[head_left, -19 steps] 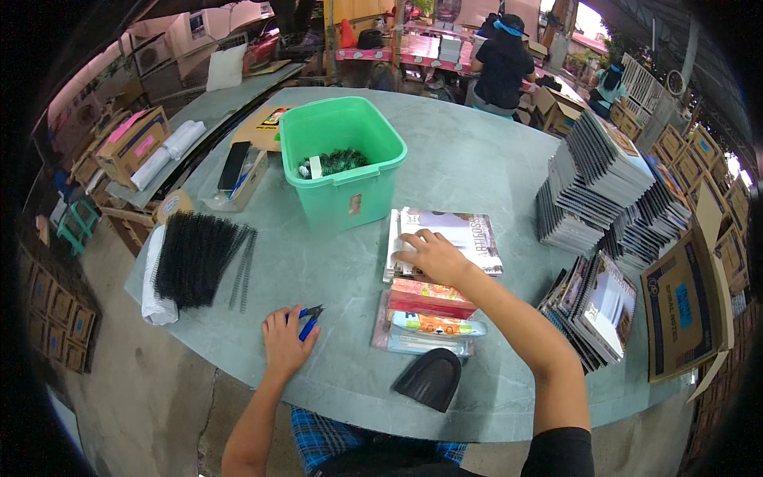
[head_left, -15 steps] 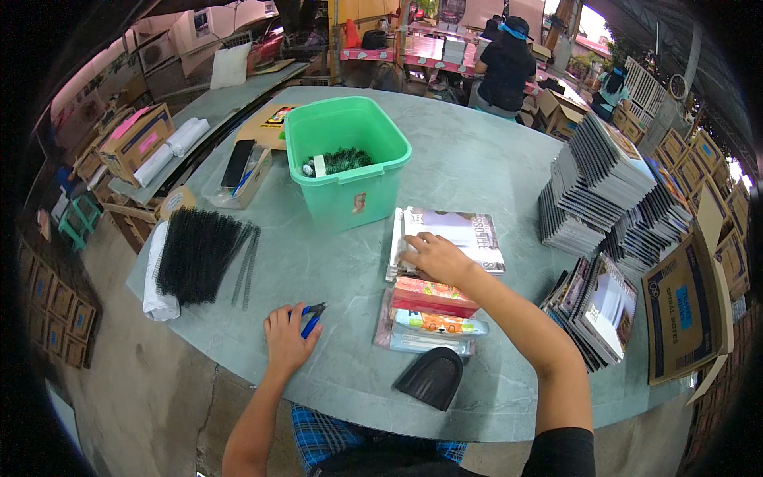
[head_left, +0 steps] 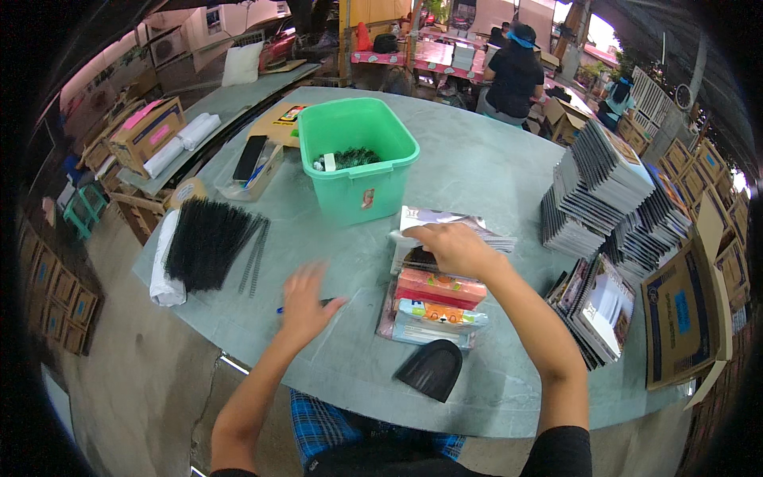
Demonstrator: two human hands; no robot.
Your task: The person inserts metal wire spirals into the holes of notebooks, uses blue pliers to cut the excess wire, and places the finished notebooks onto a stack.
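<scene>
Head view: booklets [head_left: 441, 215] at the right hand [head_left: 457, 248]

Booklets: small pile, on table [head_left: 493, 171], between green bin [head_left: 343, 191] and red pack [head_left: 433, 292]. Right hand: fingers bent over the pile; whether the grip pinches a cover, cannot tell. Left hand [head_left: 307, 299]: blurred, grip spread, thumb apart, over blue tool [head_left: 280, 310], mostly hidden. Black coils [head_left: 207, 242]: bunched, left. Spiral notebooks [head_left: 590, 179]: stacked, right.

Tabletop [head_left: 485, 163]: smooth, grey-green, dull sheen, faint scuffs. Bin [head_left: 338, 195]: moulded green plastic, semi-gloss. Notebooks [head_left: 425, 216] at centre: paper, glossy printed covers. Spiral coils [head_left: 203, 246]: black, wiry; metal or plastic, cannot tell. Packets [head_left: 439, 312]: shiny, creased plastic film. Wedge [head_left: 431, 371]: black, matt, material unclear. White bundle [head_left: 164, 278]: wrinkled plastic-like wrap. Upright carton [head_left: 664, 334]: brown matt cardboard. Shorts [head_left: 318, 421]: plaid woven cloth.
</scene>
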